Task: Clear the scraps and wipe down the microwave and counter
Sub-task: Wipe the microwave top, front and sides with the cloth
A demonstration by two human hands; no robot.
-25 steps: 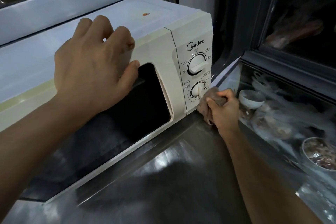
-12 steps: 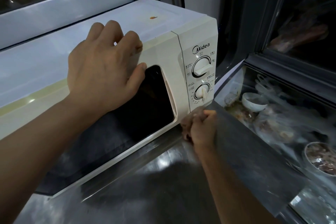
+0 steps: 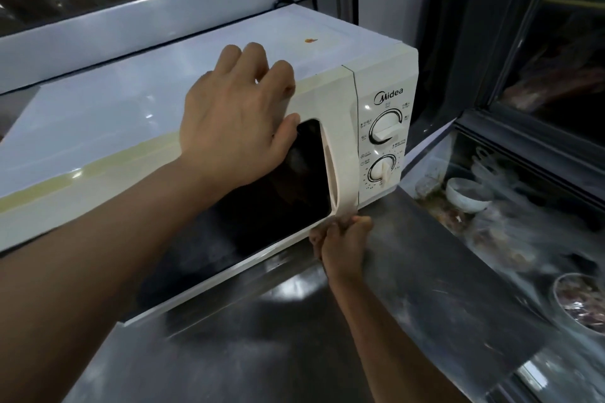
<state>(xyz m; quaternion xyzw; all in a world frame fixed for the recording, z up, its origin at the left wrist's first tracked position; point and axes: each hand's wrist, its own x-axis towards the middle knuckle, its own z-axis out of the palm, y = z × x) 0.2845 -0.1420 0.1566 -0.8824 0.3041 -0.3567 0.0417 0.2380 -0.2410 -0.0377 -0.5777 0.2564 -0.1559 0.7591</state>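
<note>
A cream Midea microwave (image 3: 131,127) stands on the steel counter (image 3: 294,353), its dark door closed. My left hand (image 3: 235,121) grips its top front edge, fingers curled over the top and thumb on the door glass. My right hand (image 3: 343,242) is fisted round a brownish cloth (image 3: 315,239) and presses it against the bottom of the door handle; most of the cloth is hidden in the fist. A small orange spot (image 3: 310,40) sits on the microwave's top near the back.
Two dials (image 3: 385,131) are on the panel right of the door. Right of the counter, a lower glass-fronted case holds a white bowl (image 3: 466,195), plastic-wrapped food and another bowl (image 3: 579,301). A metal ledge runs behind the microwave.
My right hand with the cloth has moved from the lower dial down and left to the bottom of the door handle. The left hand has kept its hold on the top edge.
</note>
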